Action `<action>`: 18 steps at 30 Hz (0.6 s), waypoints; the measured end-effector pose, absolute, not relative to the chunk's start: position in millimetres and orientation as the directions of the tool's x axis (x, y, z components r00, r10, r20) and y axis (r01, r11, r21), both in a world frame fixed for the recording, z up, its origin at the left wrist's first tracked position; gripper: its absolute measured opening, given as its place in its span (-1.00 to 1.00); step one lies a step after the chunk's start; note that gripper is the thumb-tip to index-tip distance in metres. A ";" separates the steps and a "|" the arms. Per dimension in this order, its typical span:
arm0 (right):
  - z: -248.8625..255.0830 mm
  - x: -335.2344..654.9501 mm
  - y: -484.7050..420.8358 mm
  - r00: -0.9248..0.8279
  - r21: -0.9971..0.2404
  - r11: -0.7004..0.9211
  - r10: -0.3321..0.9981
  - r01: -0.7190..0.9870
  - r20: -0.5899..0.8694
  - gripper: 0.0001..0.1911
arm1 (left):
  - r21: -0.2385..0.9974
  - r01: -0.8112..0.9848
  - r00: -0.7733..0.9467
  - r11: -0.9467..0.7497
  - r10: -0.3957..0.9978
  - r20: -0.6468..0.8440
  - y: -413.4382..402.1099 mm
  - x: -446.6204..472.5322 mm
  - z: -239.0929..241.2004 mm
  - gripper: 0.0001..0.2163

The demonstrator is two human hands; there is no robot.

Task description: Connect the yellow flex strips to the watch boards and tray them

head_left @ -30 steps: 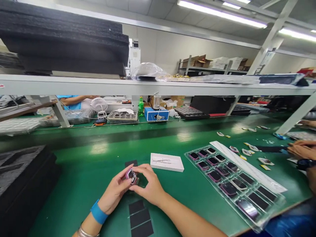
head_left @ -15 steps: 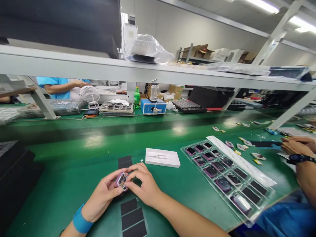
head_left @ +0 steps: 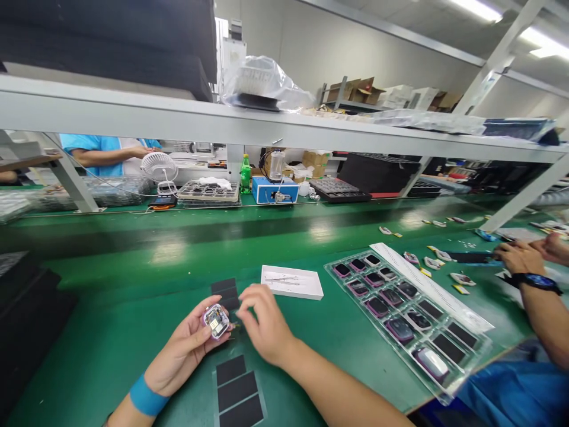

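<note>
My left hand holds a small purple watch case between thumb and fingers, its open inside facing up. My right hand hovers just right of the case, fingers curled and pinched together over the green table; I cannot make out anything in them. A strip of black adhesive pads lies on the table under my wrists, and more black pads lie just beyond my hands. A blue band is on my left wrist.
A white tray with tweezers sits ahead. A clear tray of several purple cases lies to the right. Another person's hands work at far right. Black foam stacks at left. A shelf spans overhead.
My right hand has come off the watch case and drawn slightly right. The left hand turned the case so its inside faces up. The camera tilted down a little.
</note>
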State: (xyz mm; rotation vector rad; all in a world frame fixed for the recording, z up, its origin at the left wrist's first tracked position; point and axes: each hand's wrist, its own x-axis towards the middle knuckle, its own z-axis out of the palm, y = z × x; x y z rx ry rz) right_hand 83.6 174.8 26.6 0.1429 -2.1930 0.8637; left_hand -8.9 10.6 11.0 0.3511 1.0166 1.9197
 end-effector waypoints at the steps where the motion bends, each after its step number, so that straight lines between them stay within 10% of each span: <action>1: 27.9 82.3 184.4 -0.674 -0.545 0.788 0.239 -0.286 0.699 -0.91 | 0.758 -0.605 -0.535 -0.245 0.830 -0.158 9.4 -9.8 10.2 -0.56; 7: 31.0 75.5 236.3 -0.632 -0.597 0.779 0.564 0.194 0.531 -0.92 | 0.745 -0.630 -0.483 -0.218 0.861 -0.157 6.0 -8.8 7.9 -0.59; 18: 34.6 90.9 155.5 -0.766 -0.707 0.606 0.236 -0.364 0.598 -0.97 | 0.863 -0.462 -0.514 -0.203 0.854 -0.074 19.0 4.6 16.0 -0.64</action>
